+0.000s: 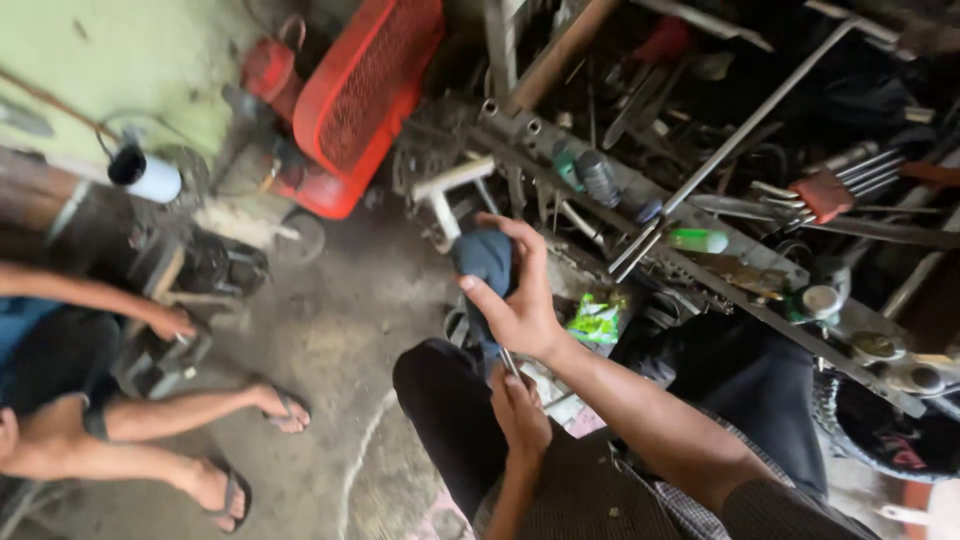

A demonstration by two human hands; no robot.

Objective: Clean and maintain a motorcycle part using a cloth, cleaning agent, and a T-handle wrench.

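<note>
Right hand (522,300) at frame centre, fingers curled shut around blue cloth (484,258); cloth soft, light, bunches easily. Left hand (518,412) at 6 o'clock of it, pinching thin metal rod (509,361): stiff, likely slick; grip low, near hand. Tool rack (720,250) at 2 o'clock.

Dark blue cloth (487,262) bunched over upper end of thin metal rod (509,362), upright above the knee

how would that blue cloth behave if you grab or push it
The blue cloth is bunched and folded inside the right hand, so it is probably floppy and would drape rather than hold shape. It looks light for its bulk. Wrapped over the thin metal rod that the left hand grips, it may slide along it.
</note>
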